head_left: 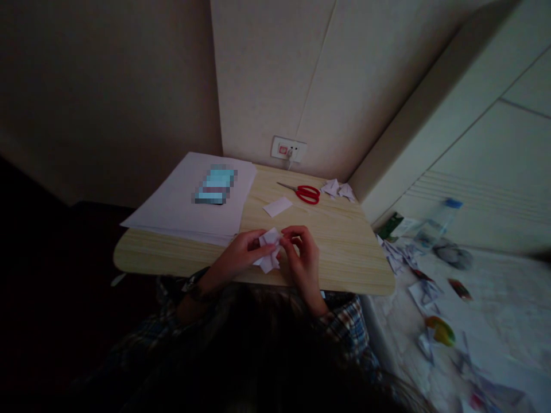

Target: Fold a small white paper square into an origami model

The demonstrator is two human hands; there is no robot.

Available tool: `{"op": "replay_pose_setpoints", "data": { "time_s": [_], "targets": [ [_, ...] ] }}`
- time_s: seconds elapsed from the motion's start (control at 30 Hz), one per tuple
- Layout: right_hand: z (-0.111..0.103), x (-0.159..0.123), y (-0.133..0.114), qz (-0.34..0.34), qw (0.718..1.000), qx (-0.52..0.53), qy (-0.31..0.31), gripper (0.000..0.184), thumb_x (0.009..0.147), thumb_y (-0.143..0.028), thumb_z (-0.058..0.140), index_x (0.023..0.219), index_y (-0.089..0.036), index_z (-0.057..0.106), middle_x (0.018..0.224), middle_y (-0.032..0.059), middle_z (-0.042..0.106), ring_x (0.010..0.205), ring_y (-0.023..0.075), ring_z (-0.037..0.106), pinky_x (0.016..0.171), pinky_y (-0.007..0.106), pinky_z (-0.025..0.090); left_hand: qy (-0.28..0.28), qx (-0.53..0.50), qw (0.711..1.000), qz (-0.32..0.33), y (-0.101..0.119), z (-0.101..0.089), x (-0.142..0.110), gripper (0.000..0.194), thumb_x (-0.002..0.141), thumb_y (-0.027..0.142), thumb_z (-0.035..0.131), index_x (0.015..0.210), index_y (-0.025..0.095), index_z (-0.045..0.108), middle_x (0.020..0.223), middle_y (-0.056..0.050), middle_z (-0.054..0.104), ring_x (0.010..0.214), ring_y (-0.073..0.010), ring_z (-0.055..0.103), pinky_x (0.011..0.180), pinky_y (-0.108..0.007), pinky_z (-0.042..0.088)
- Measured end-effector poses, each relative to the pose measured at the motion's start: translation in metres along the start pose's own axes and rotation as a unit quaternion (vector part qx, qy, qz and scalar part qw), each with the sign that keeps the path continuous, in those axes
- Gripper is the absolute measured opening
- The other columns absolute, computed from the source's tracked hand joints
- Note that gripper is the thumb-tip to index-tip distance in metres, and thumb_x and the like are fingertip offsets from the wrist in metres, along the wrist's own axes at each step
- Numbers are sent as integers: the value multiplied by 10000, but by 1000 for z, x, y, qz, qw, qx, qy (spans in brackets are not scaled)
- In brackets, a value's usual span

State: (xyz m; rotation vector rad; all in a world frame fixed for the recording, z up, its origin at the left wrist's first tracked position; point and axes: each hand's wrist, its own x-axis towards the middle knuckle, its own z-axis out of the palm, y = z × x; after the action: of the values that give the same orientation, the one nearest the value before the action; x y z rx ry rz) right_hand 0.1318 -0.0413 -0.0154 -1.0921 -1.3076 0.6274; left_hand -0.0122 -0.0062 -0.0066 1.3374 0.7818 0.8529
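Near a table's (344, 246) front edge, a paper piece (270, 262) is held between the left hand (241, 252) and right hand (305, 255); a phone (216, 186) is laid on paper sheets (172, 203) at left, while scissors (306, 194) are set beyond a paper slip (278, 206), with folded papers (331, 187) placed to their right.

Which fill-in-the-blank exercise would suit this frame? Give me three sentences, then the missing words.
The left hand holds a small folded piece of ____.
The scissors on the table have ____ handles.
As the camera sees it, the large white sheets lie toward the table's ____ end.

Missing words: paper; red; left.
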Motion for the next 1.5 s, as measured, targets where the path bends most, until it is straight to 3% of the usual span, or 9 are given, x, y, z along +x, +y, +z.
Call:
{"op": "replay_pose_setpoints", "data": {
  "time_s": [0.27,0.73,1.07,1.5],
  "targets": [
    [0,-1,-2,-7,1000,-10,-2,73,814,-152,582,833,-222,582,814,-17,621,775,138,579,714,271,458,-14,-25,999,-36,-2,-2,1,330,630,352,747,852,125,658,676,-6,712,612,-171,655,579,-245,478],
    [-1,-1,2,15,1000,-12,-8,108,803,-197,624,897,-223,577,806,-22,567,737,134,547,677,264,458,24,21,999,-29,5,0,-1,233,615,305,715,756,128,658,638,11,689,567,-144,610,538,-221,447],
    [0,0,-2,39,999,-1,-17,95,815,-262,612,791,-221,530,775,-29,530,675,119,542,596,244,457,50,57,997,-6,2,0,2,227,623,333,706,725,142,640,611,21,654,556,-144,598,508,-217,437],
    [-2,2,-2,33,998,-47,23,132,792,-259,612,703,-207,530,718,-28,517,696,134,516,612,254,428,20,33,999,-14,1,0,0,298,651,388,705,804,137,662,666,-12,709,606,-176,649,549,-240,478]
  ]
}}
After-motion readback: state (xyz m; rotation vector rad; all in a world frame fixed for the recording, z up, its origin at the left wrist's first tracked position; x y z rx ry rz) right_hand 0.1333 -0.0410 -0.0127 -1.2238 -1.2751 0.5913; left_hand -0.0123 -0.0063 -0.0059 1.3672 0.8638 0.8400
